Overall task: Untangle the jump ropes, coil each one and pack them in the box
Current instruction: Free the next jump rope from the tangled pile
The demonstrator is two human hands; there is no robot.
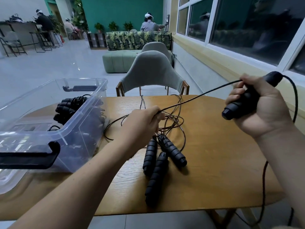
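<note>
My right hand [257,109] grips a black jump rope handle [244,100] raised above the table's right side. Its thin black cord [198,95] runs taut down to my left hand [143,123], which pinches it over the table's middle. Below my left hand lies a tangle of cord loops [175,119] with three black ribbed handles [158,164] lying together. A clear plastic box [92,123] stands at the left and holds coiled black ropes [71,108]. Another stretch of cord [264,179] hangs off the right edge of the table.
The wooden table [214,162] has rounded corners. A grey chair [151,73] stands at its far side, a second chair and a green sofa behind it. A window wall runs along the right. Several people sit far off in the room.
</note>
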